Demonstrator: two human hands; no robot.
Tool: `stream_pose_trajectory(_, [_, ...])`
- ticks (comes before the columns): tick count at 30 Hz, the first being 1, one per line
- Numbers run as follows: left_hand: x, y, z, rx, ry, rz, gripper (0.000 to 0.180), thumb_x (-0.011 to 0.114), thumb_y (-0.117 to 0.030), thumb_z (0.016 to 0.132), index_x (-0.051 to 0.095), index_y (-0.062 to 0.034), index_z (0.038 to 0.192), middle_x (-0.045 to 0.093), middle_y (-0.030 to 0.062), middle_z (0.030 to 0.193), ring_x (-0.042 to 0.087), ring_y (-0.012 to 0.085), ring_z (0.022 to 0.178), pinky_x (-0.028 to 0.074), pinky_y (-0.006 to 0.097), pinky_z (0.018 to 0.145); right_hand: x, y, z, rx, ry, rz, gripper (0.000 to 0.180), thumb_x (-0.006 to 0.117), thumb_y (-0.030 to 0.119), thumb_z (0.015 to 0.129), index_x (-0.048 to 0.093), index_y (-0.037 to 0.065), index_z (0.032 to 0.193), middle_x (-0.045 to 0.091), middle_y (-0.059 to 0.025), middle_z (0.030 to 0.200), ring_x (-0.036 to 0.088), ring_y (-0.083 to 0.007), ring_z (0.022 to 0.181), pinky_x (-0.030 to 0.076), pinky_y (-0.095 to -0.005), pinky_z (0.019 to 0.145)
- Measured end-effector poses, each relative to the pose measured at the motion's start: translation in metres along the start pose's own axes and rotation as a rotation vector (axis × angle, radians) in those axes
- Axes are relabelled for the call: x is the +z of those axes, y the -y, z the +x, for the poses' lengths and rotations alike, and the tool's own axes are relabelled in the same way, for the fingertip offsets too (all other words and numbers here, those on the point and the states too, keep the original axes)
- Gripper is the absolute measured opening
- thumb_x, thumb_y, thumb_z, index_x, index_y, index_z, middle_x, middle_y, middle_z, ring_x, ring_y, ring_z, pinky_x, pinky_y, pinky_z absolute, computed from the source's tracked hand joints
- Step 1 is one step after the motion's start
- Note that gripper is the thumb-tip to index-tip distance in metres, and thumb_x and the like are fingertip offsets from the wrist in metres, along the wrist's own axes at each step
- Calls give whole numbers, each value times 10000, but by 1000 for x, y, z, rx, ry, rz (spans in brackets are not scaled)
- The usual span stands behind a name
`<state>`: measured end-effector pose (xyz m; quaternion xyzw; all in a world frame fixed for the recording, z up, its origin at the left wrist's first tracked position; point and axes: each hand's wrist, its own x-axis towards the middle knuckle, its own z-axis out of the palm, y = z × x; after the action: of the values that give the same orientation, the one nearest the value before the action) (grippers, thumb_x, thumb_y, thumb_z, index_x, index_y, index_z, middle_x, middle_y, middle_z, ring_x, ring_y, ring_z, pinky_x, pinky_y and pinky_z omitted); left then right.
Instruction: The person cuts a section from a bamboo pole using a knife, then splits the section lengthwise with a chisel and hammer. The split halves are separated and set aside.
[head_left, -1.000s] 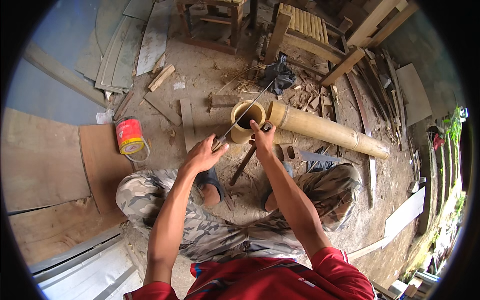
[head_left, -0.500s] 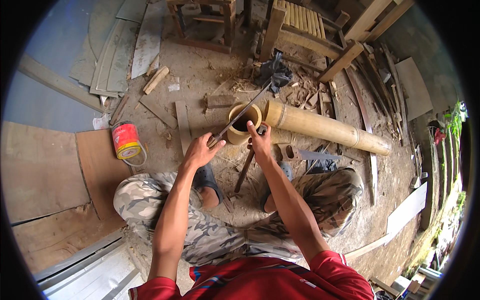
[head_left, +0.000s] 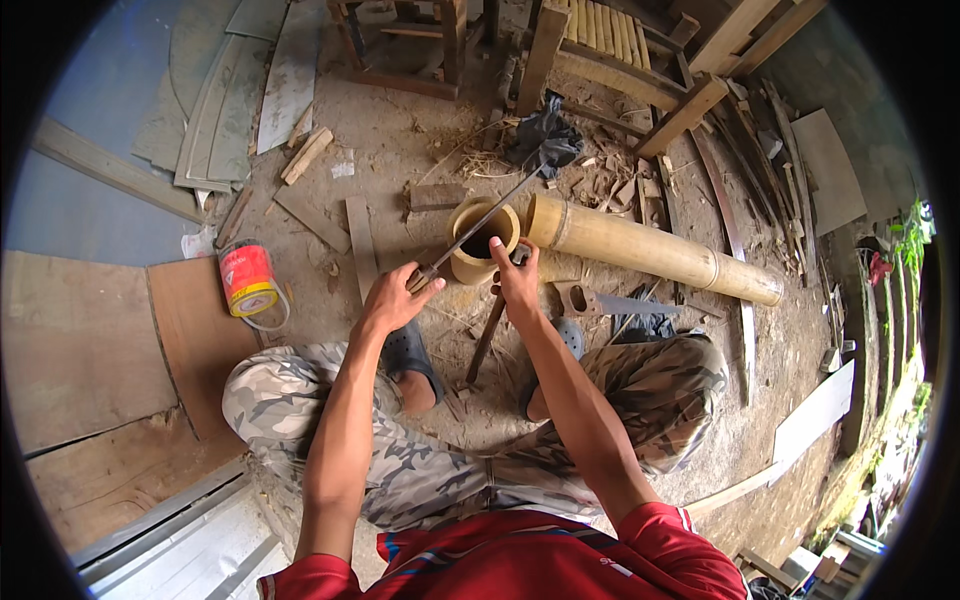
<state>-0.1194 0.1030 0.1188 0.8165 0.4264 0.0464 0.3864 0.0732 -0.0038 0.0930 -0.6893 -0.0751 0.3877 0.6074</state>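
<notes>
My left hand (head_left: 398,298) is closed round the handle of a long, slim metal-shafted tool (head_left: 492,212); its exact kind is unclear. The dark shaft slants up and right across the mouth of a short bamboo section (head_left: 466,267), which stands upright before me with its hollow end up. Just right of that mouth, my right hand (head_left: 518,285) grips a hammer (head_left: 485,345) near its head, the wooden handle hanging down toward my feet. Fingers partly hide the hammer head. A long bamboo pole (head_left: 640,245) lies on the ground to the right, close beside the short section.
A handsaw (head_left: 625,304) lies below the pole. On the left are a red can (head_left: 248,278) and plywood sheets (head_left: 85,345). Wood strips (head_left: 360,250) and shavings litter the dirt floor. A black plastic bag (head_left: 545,138) and a bamboo-slatted wooden frame (head_left: 615,75) are farther off.
Both hands keep their holds and nearly the same pose. The whole view has shifted slightly, with the short bamboo section and the tools a little farther left and up in the picture.
</notes>
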Motion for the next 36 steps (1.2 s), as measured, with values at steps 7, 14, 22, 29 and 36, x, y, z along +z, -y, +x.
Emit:
stream_pose_trajectory(7, [-7, -9, 0, 2, 25, 37, 795, 672, -664, 853, 628, 57, 1184, 700, 250, 992, 680, 403, 969, 533, 453, 834, -1, -1, 2, 0, 4, 3, 717, 798, 509, 833, 420, 110, 1294, 578, -38, 842, 531, -118, 632, 454, -296, 499])
stream_pose_trajectory(14, [-10, -14, 0, 5, 59, 80, 695, 659, -628, 881, 637, 9, 1159, 703, 234, 1014, 676, 416, 971, 540, 455, 819, -1, -5, 6, -10, 6, 19, 713, 801, 473, 843, 391, 105, 1297, 553, -27, 792, 493, -110, 564, 422, -292, 452])
stream_pose_trajectory(22, [-6, -3, 1, 71, -26, 110, 704, 652, -626, 886, 630, -4, 1215, 701, 240, 1065, 673, 416, 1015, 538, 459, 858, 0, -4, 5, -16, 17, 31, 715, 800, 477, 843, 388, 106, 1294, 548, -21, 783, 483, -104, 556, 420, -289, 451])
stream_pose_trajectory(29, [-15, -15, 1, 6, 68, 86, 657, 671, -579, 888, 638, -2, 1199, 702, 243, 1064, 658, 436, 1026, 536, 466, 879, -1, -3, 3, -1, 16, 1, 720, 767, 522, 859, 397, 122, 1331, 550, -25, 818, 489, -111, 611, 430, -299, 497])
stream_pose_trajectory(36, [-11, -7, 6, 58, 60, 70, 694, 677, -597, 878, 636, 43, 1146, 696, 261, 1043, 664, 440, 997, 527, 481, 842, -25, -30, 7, 92, -42, -4, 852, 697, 588, 893, 287, 134, 1486, 485, -11, 758, 449, -108, 558, 386, -292, 486])
